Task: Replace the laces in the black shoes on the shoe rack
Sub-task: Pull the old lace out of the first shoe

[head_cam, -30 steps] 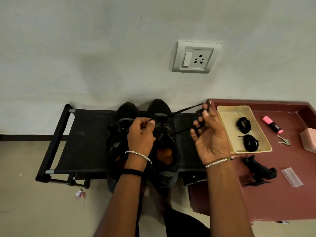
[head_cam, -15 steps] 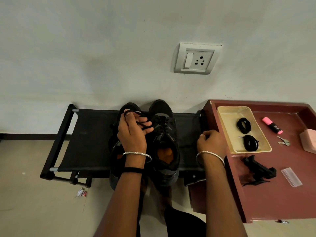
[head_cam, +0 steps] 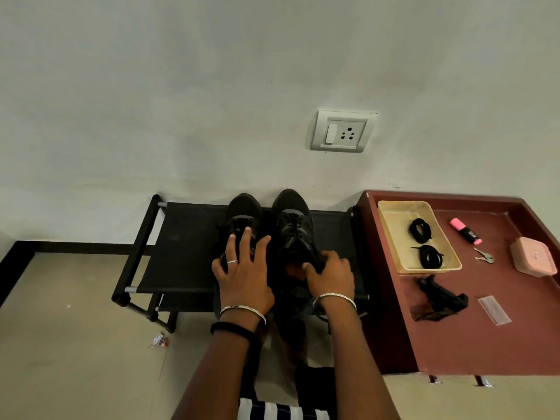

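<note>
Two black shoes stand side by side on the black shoe rack (head_cam: 181, 247), toes to the wall. The left shoe (head_cam: 244, 207) lies under my left hand (head_cam: 242, 268), whose spread, straight fingers rest on its laced top. The right shoe (head_cam: 292, 219) shows black lacing down its front. My right hand (head_cam: 331, 271) grips that shoe's right side near the opening, fingers curled over its edge. Two coiled black laces (head_cam: 420, 228) (head_cam: 430, 256) lie in the yellow tray (head_cam: 394, 225) to the right.
The tray sits on a dark red table (head_cam: 485, 344) against the rack's right end. Also on the table are a pink highlighter (head_cam: 465, 230), keys (head_cam: 484, 256), a pink box (head_cam: 533, 260), a black clip-like object (head_cam: 442, 298) and a clear plastic bag (head_cam: 494, 310). A wall socket (head_cam: 342, 131) is above.
My left hand let go of the lace and came down flat on the left shoe. My right hand left the rack's right end and took hold of the right shoe's side.
</note>
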